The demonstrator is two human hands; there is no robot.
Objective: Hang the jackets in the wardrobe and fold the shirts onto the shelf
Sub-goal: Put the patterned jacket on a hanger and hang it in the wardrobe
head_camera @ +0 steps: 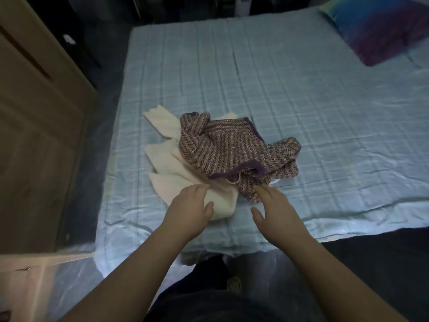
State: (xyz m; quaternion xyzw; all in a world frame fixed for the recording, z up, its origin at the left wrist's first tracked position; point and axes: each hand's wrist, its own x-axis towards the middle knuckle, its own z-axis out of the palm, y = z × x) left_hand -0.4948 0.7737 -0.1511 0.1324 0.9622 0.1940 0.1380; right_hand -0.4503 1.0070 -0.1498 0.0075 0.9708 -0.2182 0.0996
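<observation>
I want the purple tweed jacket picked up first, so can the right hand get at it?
Probably yes: the open right hand has its fingertips at the near edge of the tweed jacket, and nothing lies over it.

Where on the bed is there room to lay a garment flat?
Bare sheet lies right of the tweed jacket, up to the pillow, and beyond it. Crowded near left: cream garment, left hand and right hand.
</observation>
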